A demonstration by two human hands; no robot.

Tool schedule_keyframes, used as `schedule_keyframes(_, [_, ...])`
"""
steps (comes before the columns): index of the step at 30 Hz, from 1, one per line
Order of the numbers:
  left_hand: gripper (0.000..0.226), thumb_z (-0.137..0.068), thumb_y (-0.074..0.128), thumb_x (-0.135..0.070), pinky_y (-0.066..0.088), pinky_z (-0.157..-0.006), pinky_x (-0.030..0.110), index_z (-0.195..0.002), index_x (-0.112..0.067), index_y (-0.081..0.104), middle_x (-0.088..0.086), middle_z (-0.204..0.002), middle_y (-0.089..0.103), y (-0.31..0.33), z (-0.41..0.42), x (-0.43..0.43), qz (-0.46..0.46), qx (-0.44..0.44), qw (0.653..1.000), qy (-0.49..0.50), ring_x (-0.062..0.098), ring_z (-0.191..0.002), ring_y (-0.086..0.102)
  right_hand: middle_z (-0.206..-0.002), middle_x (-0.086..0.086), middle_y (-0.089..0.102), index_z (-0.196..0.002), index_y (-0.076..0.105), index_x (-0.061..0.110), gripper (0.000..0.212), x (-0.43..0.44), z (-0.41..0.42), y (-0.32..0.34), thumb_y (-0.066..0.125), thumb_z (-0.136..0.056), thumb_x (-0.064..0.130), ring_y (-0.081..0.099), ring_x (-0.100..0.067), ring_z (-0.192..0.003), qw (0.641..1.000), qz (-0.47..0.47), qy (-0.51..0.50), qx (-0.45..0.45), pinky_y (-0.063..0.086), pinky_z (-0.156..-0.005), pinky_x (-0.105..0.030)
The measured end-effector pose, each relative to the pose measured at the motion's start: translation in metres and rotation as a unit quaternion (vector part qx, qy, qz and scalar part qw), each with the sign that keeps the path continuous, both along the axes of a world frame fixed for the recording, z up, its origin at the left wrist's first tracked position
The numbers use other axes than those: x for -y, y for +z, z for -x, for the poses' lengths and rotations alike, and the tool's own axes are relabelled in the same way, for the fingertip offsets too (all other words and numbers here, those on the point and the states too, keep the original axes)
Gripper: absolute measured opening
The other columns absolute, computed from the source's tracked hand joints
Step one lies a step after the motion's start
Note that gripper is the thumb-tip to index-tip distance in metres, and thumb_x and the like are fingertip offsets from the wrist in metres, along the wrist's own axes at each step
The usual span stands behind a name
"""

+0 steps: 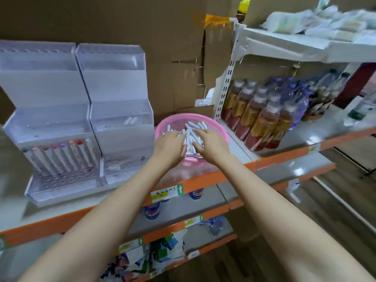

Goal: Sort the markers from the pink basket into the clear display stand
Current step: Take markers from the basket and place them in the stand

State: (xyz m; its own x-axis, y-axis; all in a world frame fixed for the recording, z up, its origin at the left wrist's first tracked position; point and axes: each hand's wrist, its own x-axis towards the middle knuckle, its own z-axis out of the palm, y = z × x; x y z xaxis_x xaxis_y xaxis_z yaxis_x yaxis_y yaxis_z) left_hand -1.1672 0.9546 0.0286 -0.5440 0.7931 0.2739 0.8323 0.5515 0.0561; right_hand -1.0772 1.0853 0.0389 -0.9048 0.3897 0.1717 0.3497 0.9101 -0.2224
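A round pink basket stands on the shelf and holds a heap of white markers with coloured caps. Both my hands are inside it. My left hand curls its fingers and thumb round some markers at the left of the heap. My right hand lies over the heap with its thumb under a bundle, pinching markers. To the left stand two tiered clear display stands; the left one has several markers upright in its lowest tier.
The second clear stand sits between the filled stand and the basket. Shrink-wrapped bottles crowd the shelf just right of the basket. Cardboard lines the back. The orange shelf edge runs below my wrists, with lower shelves of goods underneath.
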Motion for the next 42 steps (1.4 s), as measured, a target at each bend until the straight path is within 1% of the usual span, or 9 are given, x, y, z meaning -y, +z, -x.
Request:
schedule_keyframes(3, [0.036,-0.095,0.041,-0.028,0.042,-0.087,0.038,-0.124,-0.013,0.055,0.010,-0.120,0.058,-0.004,0.010,-0.019,0.027,0.029,0.999,0.035,0.030,-0.110,0.052,-0.143,-0.006,0.047,-0.139,0.046,0.024,0.044,-0.017,0.010,0.000,0.050,-0.097,0.034,0.047,-0.028,-0.128,0.999,-0.005,-0.006,0.039,0.044,-0.088,-0.036])
schedule_keyframes(8, [0.027,-0.093,0.044,-0.026,0.044,-0.083,0.041,-0.105,-0.011,0.064,0.014,-0.112,0.062,-0.011,0.027,-0.038,0.068,0.062,0.994,0.058,0.032,-0.104,0.056,-0.105,-0.013,0.067,-0.106,0.067,0.012,0.023,-0.031,0.035,-0.006,0.054,-0.089,0.021,0.062,-0.033,-0.099,0.997,-0.013,-0.024,0.076,0.040,-0.065,-0.030])
schedule_keyframes(14, [0.033,-0.087,0.058,-0.045,0.044,-0.077,0.039,-0.078,-0.013,0.062,0.009,-0.094,0.064,-0.012,0.029,-0.053,0.056,0.131,0.987,0.080,0.030,-0.099,0.058,-0.119,-0.017,0.062,-0.102,0.069,0.015,0.017,-0.035,0.053,-0.012,0.061,-0.087,0.016,0.049,-0.033,-0.122,0.995,0.049,-0.017,0.083,0.047,-0.076,-0.033])
schedule_keyframes(18, [0.039,-0.082,0.067,-0.031,0.038,-0.064,0.035,-0.055,-0.018,0.041,0.003,-0.064,0.052,-0.013,0.033,-0.057,0.021,0.201,0.975,0.093,0.031,-0.083,0.059,-0.113,-0.023,0.058,-0.063,0.035,0.021,0.035,-0.045,0.066,-0.015,0.063,-0.083,0.017,0.047,-0.027,-0.088,0.991,0.096,-0.040,0.081,0.026,-0.050,-0.028])
schedule_keyframes(24, [0.015,-0.077,0.060,-0.007,0.049,-0.075,0.041,-0.089,-0.001,0.068,0.015,-0.083,0.065,-0.007,0.033,-0.060,-0.040,0.258,0.959,0.108,0.032,-0.086,0.060,-0.070,0.006,0.036,-0.060,0.016,0.030,0.054,-0.046,0.072,-0.011,0.060,-0.084,0.009,0.036,-0.026,-0.071,0.983,0.161,-0.025,0.084,0.021,-0.051,-0.025])
schedule_keyframes(28, [0.005,-0.079,0.061,-0.011,0.044,-0.067,0.034,-0.082,-0.014,0.061,0.004,-0.079,0.061,-0.007,0.033,-0.061,-0.107,0.295,0.942,0.117,0.025,-0.079,0.057,-0.064,0.004,0.037,-0.059,0.049,0.019,0.027,-0.047,0.072,-0.007,0.062,-0.078,0.004,0.041,-0.011,-0.056,0.970,0.224,-0.062,0.072,0.027,-0.045,-0.022])
schedule_keyframes(33, [0.016,-0.082,0.063,-0.013,0.051,-0.071,0.034,-0.097,-0.010,0.060,0.004,-0.087,0.066,-0.006,0.032,-0.057,-0.241,0.324,0.908,0.109,0.017,-0.077,0.061,-0.078,-0.004,0.061,-0.082,0.065,0.004,0.006,-0.046,0.065,-0.001,0.067,-0.076,0.003,0.067,-0.029,-0.074,0.952,0.301,-0.058,-0.006,0.058,-0.068,-0.038])
schedule_keyframes(37, [0.034,-0.083,0.065,-0.011,0.053,-0.064,0.027,-0.116,-0.015,0.057,-0.005,-0.081,0.064,0.002,0.022,-0.045,-0.307,0.326,0.892,0.051,0.007,-0.063,0.061,-0.086,-0.003,0.061,-0.113,0.058,0.013,0.038,-0.039,0.050,0.008,0.066,-0.078,0.000,0.064,-0.023,-0.080,0.925,0.372,-0.016,-0.071,0.059,-0.062,-0.034])
schedule_keyframes(42, [0.073,-0.079,0.068,-0.006,0.057,-0.066,0.032,-0.142,-0.027,0.037,0.000,-0.084,0.060,0.013,0.007,-0.022,-0.351,0.331,0.876,0.023,0.021,-0.066,0.065,-0.087,-0.011,0.067,-0.127,0.049,0.026,0.058,-0.021,0.028,0.019,0.067,-0.077,0.001,0.068,-0.024,-0.081,0.910,0.395,0.039,-0.122,0.061,-0.064,-0.039])
